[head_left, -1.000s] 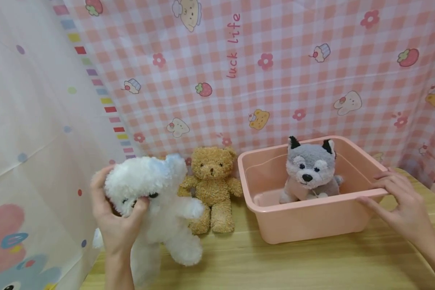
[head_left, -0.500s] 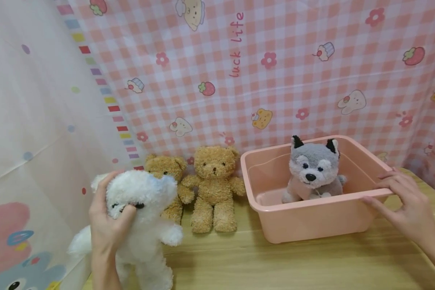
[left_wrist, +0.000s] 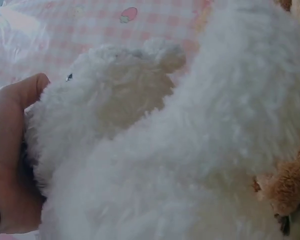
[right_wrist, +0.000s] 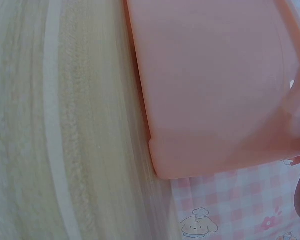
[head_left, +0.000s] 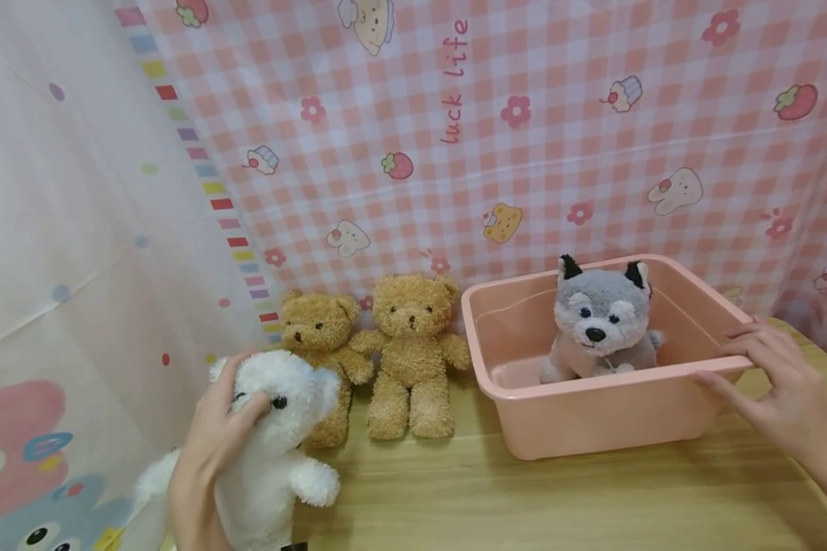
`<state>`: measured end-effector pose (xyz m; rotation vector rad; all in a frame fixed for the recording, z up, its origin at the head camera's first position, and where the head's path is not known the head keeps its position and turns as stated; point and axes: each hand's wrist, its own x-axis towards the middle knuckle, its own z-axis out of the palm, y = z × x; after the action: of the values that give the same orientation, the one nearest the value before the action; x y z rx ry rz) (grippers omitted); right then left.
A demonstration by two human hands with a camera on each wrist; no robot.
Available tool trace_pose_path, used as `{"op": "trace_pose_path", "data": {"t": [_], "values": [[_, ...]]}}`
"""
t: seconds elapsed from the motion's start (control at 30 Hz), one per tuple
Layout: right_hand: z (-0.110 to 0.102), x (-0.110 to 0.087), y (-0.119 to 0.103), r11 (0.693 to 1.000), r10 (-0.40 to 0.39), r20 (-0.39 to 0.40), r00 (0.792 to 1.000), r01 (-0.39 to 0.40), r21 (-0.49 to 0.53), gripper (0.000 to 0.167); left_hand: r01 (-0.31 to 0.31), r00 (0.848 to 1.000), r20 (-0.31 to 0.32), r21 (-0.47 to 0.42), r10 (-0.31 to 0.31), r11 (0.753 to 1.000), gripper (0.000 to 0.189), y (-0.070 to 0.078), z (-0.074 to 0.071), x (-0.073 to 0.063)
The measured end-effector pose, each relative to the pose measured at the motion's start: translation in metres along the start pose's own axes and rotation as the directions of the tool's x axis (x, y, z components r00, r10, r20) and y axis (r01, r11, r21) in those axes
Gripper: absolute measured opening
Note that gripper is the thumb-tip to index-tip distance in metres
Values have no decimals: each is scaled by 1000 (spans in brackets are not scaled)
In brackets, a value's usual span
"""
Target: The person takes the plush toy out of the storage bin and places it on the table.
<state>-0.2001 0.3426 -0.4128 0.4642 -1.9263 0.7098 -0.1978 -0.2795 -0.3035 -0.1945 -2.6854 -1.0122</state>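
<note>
My left hand (head_left: pixel 210 436) grips a white plush toy (head_left: pixel 289 417) by its head, with the thumb by its eyes. Its lower body runs out of the bottom of the head view, and white fur (left_wrist: pixel 190 130) fills most of the left wrist view. On the right, my right hand (head_left: pixel 779 383) holds the near right corner of a pink plastic bin (head_left: pixel 606 417), thumb at the front rim and fingers over the edge. Inside the bin sits a grey and white husky plush (head_left: pixel 596 315). The right wrist view shows the bin's outer wall (right_wrist: pixel 215 85) close up.
Two brown teddy bears, a left one (head_left: pixel 317 325) and a right one (head_left: pixel 411 325), sit side by side at the back of the wooden table (head_left: pixel 496 505). The white plush overlaps the left bear. A pink checked cloth (head_left: pixel 358 130) hangs behind.
The white plush has moved left and down in my left hand, uncovering most of the left teddy bear. My right hand stays on the bin's rim.
</note>
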Motion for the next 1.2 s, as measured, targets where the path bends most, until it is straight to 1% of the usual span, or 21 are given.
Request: {"op": "trace_pose_path", "data": {"t": [0.07,0.13,0.2,0.27,0.33,0.43,0.5,0.63,0.7,0.77,0.87,0.93,1.0,1.03,1.07,1.13,1.2], "values": [[0,0,0,1000,-1,-2,1000,1,-5,76,44,998,39,8,-45,999,70,-5,1,2],[1,0,0,1000,-1,-2,1000,1,-14,77,99,991,93,16,-100,995,72,-11,2,3],[2,0,0,1000,-6,-7,1000,6,-17,77,145,978,146,33,-148,989,74,-18,3,4],[4,-1,-1,1000,-13,-16,1000,13,-16,78,188,961,195,52,-194,981,75,-25,3,4],[4,-1,-1,1000,-14,-19,1000,14,-11,78,218,943,244,61,-226,974,77,-31,3,4],[4,0,-2,1000,-8,-16,1000,8,-4,79,250,914,318,45,-251,967,78,-38,3,4],[4,1,-2,1000,-4,-13,1000,4,-4,79,267,899,354,28,-259,963,78,-42,3,4],[4,1,-3,1000,-6,-20,1000,5,-3,79,313,876,383,8,-292,950,78,-48,5,3],[4,1,-3,1000,-6,-24,1000,6,-2,79,344,860,400,-1,-315,939,81,-51,6,4],[4,1,-3,1000,-4,-26,1000,4,0,79,377,841,423,-13,-337,926,83,-55,8,5],[3,2,-3,1000,3,-24,1000,-3,-8,79,398,826,444,-25,-347,917,81,-61,12,6],[4,1,-3,1000,2,-27,1000,-3,-8,79,406,820,452,-26,-351,913,80,-65,13,5],[3,1,-2,1000,3,-23,1000,-4,-11,79,405,820,451,-21,-353,914,80,-66,13,4],[3,1,-2,1000,1,-24,1000,-1,-11,78,409,817,453,-19,-357,912,80,-66,12,3],[2,1,-1,1000,2,-21,1000,-2,-12,78,408,817,454,-18,-356,913,81,-66,12,3],[1,1,-1,1000,8,-12,1000,-8,-10,77,399,819,452,-6,-353,917,83,-63,11,3],[0,1,-1,1000,14,-3,1000,-14,-14,77,394,818,451,14,-357,919,86,-60,10,3]]}}
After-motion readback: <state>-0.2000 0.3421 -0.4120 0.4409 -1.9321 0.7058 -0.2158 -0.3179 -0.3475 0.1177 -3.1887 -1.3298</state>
